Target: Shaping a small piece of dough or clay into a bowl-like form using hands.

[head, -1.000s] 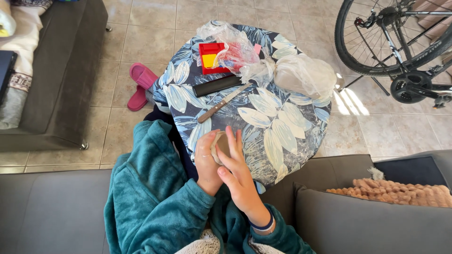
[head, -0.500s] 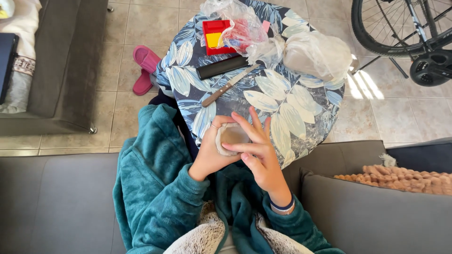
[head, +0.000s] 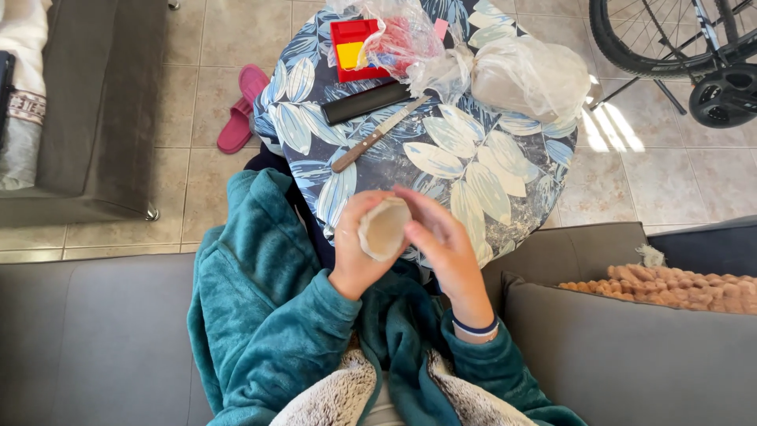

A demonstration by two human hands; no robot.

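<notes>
My left hand [head: 356, 251] cups a pale beige lump of clay [head: 384, 229], shaped like a small hollow bowl, in front of my chest. My right hand [head: 444, 241] presses against the lump's right side with its fingers curled on it. Both hands hover over the near edge of a round table [head: 473, 173] covered in a blue leaf-print cloth. On the table lie a knife [head: 378, 134] with a wooden handle, a flat black bar [head: 367, 102], a red and yellow tray [head: 352, 49] and a clear plastic bag [head: 528, 75] holding a pale mass.
I sit on a grey sofa [head: 95, 339] in a teal robe, a knitted cushion [head: 670, 284] to my right. Pink slippers [head: 243, 106] lie on the tiled floor left of the table. A bicycle [head: 678, 47] stands at the upper right, a second grey sofa [head: 95, 102] at the upper left.
The right hand's fingers, spread upward before, have folded down onto the clay lump. The lump has turned so its hollow faces me more. The view has shifted slightly toward the table.
</notes>
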